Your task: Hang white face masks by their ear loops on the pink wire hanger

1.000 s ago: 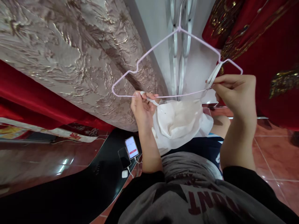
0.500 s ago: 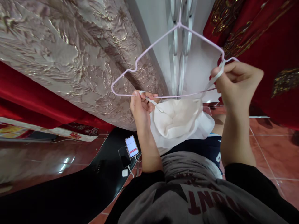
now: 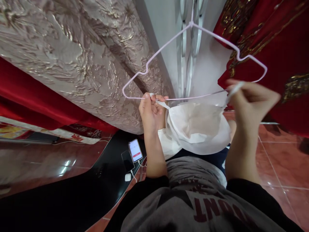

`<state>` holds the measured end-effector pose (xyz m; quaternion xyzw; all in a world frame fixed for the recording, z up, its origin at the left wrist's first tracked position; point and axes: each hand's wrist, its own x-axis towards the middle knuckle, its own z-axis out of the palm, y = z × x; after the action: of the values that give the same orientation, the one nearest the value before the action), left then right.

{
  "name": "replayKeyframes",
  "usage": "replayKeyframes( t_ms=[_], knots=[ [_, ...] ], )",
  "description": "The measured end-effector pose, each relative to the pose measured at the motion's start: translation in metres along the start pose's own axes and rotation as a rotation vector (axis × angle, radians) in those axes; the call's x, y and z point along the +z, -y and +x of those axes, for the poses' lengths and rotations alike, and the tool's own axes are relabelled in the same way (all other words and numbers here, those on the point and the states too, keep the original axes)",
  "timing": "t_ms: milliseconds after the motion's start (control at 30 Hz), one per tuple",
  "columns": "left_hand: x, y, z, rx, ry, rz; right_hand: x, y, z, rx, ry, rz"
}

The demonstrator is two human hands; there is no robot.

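Observation:
A pale pink wire clothes hanger [image 3: 169, 42] hangs in front of me, its bottom bar running level with my hands. My left hand [image 3: 152, 108] is closed around that bar and also pinches a thin white strap. Below the bar droops a white garment [image 3: 200, 124] with a rounded, open top. My right hand [image 3: 249, 98], partly blurred, pinches the garment's other strap [image 3: 238, 86] beside the bar's right part. That strap is off the hanger's right shoulder hook, which stands bare above the hand.
Shiny embossed beige fabric [image 3: 91, 58] hangs at the left, dark red fabric with gold trim [image 3: 272, 54] at the right. A white metal rack [image 3: 188, 64] stands behind the hanger. Two phones, one lit phone [image 3: 135, 150], lie on a black bench [image 3: 96, 187] at lower left.
My right hand has moved down and right, drawing the strap off the hanger's right shoulder. The hanger has shifted slightly right, and the garment's top has spread wider.

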<state>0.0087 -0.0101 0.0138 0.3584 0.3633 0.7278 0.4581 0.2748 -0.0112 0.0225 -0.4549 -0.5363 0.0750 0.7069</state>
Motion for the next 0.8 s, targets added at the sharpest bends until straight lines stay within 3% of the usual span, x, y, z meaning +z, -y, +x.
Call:
replayKeyframes(
  t_ms=[67,133,300,567,633,700,800],
  knots=[
    [-0.001,0.004,-0.002,0.029,0.019,-0.003,0.011,0.021,-0.014,0.156,0.413,-0.042],
    [-0.004,0.006,-0.004,0.055,0.025,0.024,0.019,0.029,-0.02,0.236,0.577,-0.032],
    [-0.023,0.002,0.0,0.194,-0.106,0.148,0.022,0.02,-0.023,0.228,0.417,0.053],
    [-0.059,-0.01,0.016,0.549,-0.348,0.153,0.02,0.017,-0.024,0.263,0.413,0.116],
    [-0.06,-0.014,0.021,0.583,-0.322,0.188,0.02,0.018,-0.024,0.276,0.44,0.118],
    [-0.055,-0.02,0.027,0.558,-0.208,0.217,0.02,0.018,-0.024,0.281,0.467,0.116],
    [-0.037,-0.033,0.035,0.337,-0.075,0.16,0.019,0.018,-0.025,0.282,0.465,0.108]
  ],
)
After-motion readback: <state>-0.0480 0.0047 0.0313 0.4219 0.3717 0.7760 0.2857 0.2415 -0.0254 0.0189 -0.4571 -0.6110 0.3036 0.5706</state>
